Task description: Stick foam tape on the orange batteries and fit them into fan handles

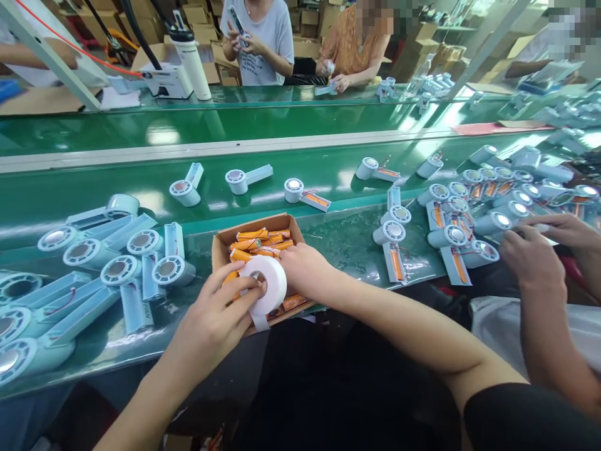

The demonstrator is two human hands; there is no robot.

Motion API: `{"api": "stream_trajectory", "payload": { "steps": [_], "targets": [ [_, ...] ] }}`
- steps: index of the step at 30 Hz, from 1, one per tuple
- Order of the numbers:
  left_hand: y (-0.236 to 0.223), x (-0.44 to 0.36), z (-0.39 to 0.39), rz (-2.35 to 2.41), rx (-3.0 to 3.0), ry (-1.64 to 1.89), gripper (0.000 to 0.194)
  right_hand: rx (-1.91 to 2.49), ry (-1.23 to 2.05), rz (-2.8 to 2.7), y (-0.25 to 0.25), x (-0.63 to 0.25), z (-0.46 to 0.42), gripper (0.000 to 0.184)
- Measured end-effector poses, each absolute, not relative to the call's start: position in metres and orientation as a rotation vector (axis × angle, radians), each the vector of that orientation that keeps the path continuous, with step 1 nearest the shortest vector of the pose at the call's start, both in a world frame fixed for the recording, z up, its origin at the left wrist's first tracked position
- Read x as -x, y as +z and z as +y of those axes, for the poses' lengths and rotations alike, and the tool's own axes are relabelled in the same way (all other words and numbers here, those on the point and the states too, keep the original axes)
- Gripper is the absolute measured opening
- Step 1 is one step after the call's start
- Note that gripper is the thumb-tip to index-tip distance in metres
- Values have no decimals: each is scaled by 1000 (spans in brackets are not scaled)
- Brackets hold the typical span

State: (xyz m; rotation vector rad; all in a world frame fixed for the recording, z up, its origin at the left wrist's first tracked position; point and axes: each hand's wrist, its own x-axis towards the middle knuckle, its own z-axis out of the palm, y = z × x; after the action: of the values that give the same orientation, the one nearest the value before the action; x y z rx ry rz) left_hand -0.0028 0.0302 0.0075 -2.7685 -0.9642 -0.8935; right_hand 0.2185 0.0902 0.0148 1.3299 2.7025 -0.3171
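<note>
My left hand (225,304) is closed on a roll of white tape (275,285), its fingers pushed into the core. A loose tape end hangs below the roll. Under it stands a cardboard box (218,250) full of orange batteries (256,244) with thin wires. My right hand (305,266) reaches into the right side of this box. Its fingertips are down among the batteries and partly hidden by the tape roll, so whether they hold one does not show.
Light-blue fan housings (119,269) crowd the bench at left, and more with batteries (453,238) lie at right. Several housings (237,180) are spaced along the green belt (206,216). A co-worker's hands (535,250) work close at right. Other people stand across the line, near a white bottle (192,66).
</note>
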Motion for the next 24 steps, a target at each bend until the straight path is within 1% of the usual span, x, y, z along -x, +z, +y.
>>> {"api": "stream_trajectory", "payload": {
  "steps": [2,4,6,8,9,11,13,17,19,22,23,24],
  "targets": [
    [9,6,30,-959,2750,-884,22,-1366,-449,2701,26,-232,93,17],
    [11,11,27,-976,2741,-870,23,-1559,-690,2799,37,-254,90,18],
    [12,15,22,-999,2740,-845,24,-1800,-1124,2912,46,-277,81,24],
    [12,17,17,-1006,2747,-818,25,-1925,-1594,2910,48,-292,68,34],
    [13,16,16,-1001,2750,-800,26,-1919,-1775,2861,48,-295,61,38],
    [14,12,14,-960,2754,-749,27,-1863,-1992,2717,44,-296,50,43],
    [16,7,14,-877,2756,-689,26,-1802,-2066,2612,40,-294,43,44],
    [20,-4,15,-676,2740,-595,22,-1746,-2053,2575,38,-293,42,45],
    [21,-8,16,-576,2729,-561,24,-1657,-1989,2598,39,-295,45,37],
    [23,-14,18,-484,2724,-494,30,-1508,-1774,2655,40,-299,51,24],
    [25,-16,19,-469,2715,-469,31,-1500,-1774,2636,38,-299,52,22],
    [27,-18,19,-463,2700,-443,31,-1527,-1854,2596,34,-298,52,22]
  ]
}}
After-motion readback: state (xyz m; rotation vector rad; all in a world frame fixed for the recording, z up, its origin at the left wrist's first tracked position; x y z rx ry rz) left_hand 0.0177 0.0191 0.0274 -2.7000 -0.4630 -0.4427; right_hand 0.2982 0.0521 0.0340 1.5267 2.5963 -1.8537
